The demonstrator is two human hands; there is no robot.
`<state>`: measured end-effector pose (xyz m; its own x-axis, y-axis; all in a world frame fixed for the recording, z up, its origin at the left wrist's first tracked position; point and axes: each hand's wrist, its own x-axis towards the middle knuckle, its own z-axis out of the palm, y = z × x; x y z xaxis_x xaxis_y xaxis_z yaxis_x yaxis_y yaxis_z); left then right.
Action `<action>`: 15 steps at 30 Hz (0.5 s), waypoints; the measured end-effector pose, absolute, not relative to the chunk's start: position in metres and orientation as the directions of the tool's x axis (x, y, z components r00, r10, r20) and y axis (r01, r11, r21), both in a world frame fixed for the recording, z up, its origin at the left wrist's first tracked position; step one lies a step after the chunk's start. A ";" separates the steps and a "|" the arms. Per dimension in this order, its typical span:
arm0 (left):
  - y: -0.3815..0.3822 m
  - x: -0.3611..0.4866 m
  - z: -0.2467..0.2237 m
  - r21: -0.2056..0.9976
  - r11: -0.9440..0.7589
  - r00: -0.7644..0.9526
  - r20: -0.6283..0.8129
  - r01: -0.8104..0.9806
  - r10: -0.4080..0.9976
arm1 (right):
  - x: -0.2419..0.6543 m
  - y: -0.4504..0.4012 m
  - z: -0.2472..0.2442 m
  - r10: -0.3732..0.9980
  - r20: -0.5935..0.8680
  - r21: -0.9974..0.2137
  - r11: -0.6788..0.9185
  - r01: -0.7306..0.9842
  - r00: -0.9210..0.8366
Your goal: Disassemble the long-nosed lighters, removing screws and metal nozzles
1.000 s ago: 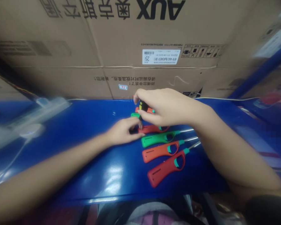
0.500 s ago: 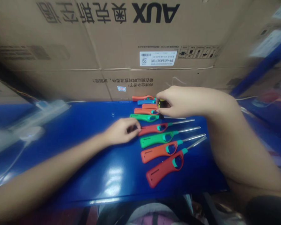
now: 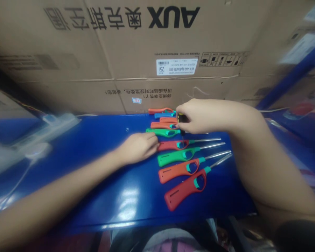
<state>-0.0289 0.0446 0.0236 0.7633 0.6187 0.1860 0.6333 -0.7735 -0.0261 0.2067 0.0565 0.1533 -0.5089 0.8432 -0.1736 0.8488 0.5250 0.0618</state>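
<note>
My right hand grips a screwdriver with a yellow and black handle, mostly hidden by the fingers. Its thin shaft points down at the trigger end of a red gas lighter. With closed fingers, my left hand holds the butt end of that same lighter. Nearer to me lie a green lighter, an orange lighter and another red lighter, side by side with metal tubes to the right. Beyond are a green lighter, a blue lighter and several orange ones, partly covered by my right hand.
A large cardboard box stands upright along the back of the blue table. On the left lie a white power strip and a plug with a cable. Tiny metal bits rest left of the lighters.
My left fingers have closed further around the butt of the red lighter, which has shifted slightly right and nearer. The screwdriver has moved a little the same way.
</note>
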 end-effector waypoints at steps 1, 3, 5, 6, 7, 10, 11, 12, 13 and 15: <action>0.044 -0.029 0.025 0.003 -0.765 0.750 0.194 0.645 0.633 | 0.206 0.056 0.153 0.846 -0.178 0.062 0.520 0.852 -0.503; 0.047 -0.031 0.031 0.093 -0.736 0.708 0.217 0.670 0.672 | 0.206 0.056 0.154 0.847 -0.187 0.056 0.515 0.855 -0.498; 0.054 -0.038 0.037 0.193 -0.687 0.645 0.242 0.701 0.725 | 0.207 0.056 0.154 0.847 -0.191 0.043 0.512 0.858 -0.496; 0.060 -0.043 0.039 0.231 -0.656 0.607 0.250 0.719 0.754 | 0.207 0.056 0.154 0.845 -0.192 0.035 0.513 0.857 -0.498; 0.068 -0.050 0.041 0.258 -0.618 0.564 0.255 0.743 0.785 | 0.208 0.056 0.154 0.842 -0.191 0.026 0.517 0.855 -0.504; 0.096 -0.077 0.042 0.279 -0.465 0.420 0.208 0.840 0.883 | 0.210 0.055 0.155 0.824 -0.178 -0.004 0.546 0.838 -0.537; 0.105 -0.086 0.040 0.270 -0.392 0.359 0.162 0.880 0.919 | 0.210 0.055 0.155 0.818 -0.174 -0.016 0.554 0.832 -0.548; 0.113 -0.095 0.039 0.266 -0.351 0.324 0.140 0.898 0.936 | 0.211 0.055 0.155 0.814 -0.172 -0.023 0.559 0.829 -0.554; 0.120 -0.103 0.036 0.262 -0.318 0.297 0.117 0.911 0.948 | 0.211 0.055 0.155 0.812 -0.171 -0.027 0.562 0.827 -0.558; 0.130 -0.114 0.032 0.253 -0.259 0.248 0.074 0.932 0.966 | 0.212 0.056 0.155 0.810 -0.171 -0.029 0.564 0.825 -0.560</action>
<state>-0.1141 0.1299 0.0320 0.2483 0.9659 0.0739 0.9322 -0.2590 0.2527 0.2116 0.0558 0.1549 -0.5601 0.8105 -0.1713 0.8252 0.5641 -0.0292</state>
